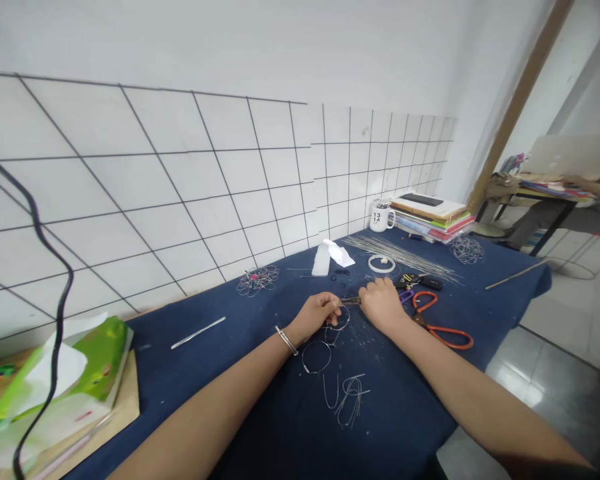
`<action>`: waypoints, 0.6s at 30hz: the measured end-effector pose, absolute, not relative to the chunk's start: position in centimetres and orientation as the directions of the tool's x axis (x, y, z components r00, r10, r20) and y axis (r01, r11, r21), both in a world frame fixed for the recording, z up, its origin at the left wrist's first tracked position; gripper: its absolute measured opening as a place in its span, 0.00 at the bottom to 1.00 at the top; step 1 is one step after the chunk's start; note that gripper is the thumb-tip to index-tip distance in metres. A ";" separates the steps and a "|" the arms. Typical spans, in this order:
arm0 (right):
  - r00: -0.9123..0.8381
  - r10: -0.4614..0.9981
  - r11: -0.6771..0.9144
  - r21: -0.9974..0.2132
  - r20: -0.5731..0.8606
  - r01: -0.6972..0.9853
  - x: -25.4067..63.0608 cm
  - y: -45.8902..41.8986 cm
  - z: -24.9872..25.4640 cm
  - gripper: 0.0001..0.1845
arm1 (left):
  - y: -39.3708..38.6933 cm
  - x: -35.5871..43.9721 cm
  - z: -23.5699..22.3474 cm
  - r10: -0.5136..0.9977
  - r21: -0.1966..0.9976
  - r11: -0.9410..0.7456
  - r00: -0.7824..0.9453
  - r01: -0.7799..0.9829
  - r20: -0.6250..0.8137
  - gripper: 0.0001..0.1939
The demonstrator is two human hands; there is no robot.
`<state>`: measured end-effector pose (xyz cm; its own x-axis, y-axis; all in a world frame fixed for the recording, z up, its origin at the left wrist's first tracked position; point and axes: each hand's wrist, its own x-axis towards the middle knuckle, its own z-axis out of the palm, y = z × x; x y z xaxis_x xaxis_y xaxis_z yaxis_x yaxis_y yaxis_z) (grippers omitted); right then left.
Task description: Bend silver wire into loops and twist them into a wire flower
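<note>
My left hand (316, 315) is closed in a pinch on a thin wire loop (338, 322) over the blue table cloth (220, 373). My right hand (380, 303) is closed around small pliers (351, 301), whose tip meets the wire at my left fingertips. A finished wire ring (316, 357) lies just below my left hand. Several bent U-shaped wires (349, 397) lie nearer to me.
Orange-handled scissors (440, 327) lie right of my right hand. Behind are a bundle of straight wires (400, 257), a tape roll (381, 264), a white mug (381, 217), stacked books (433, 217) and wire balls (257, 280). A tissue pack (80, 363) sits at left. Another person sits at far right.
</note>
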<state>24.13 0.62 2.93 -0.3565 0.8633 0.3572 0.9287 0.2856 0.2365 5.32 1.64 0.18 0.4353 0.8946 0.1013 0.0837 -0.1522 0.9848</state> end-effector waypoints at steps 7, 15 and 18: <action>-0.338 0.876 0.268 0.235 0.345 0.934 24.0 0.7 2.7 0.12 | 1.7 5.4 -0.1 0.896 0.987 -0.147 0.430 0.062 0.107 0.12; -0.321 0.882 0.258 0.217 0.346 0.942 23.8 0.7 2.3 0.13 | 1.6 5.4 0.0 0.903 0.990 -0.132 0.417 0.044 0.102 0.12; -0.317 0.884 0.253 0.220 0.343 0.942 23.8 0.8 2.2 0.14 | 1.7 5.4 -0.1 0.903 0.990 -0.134 0.417 0.052 0.100 0.12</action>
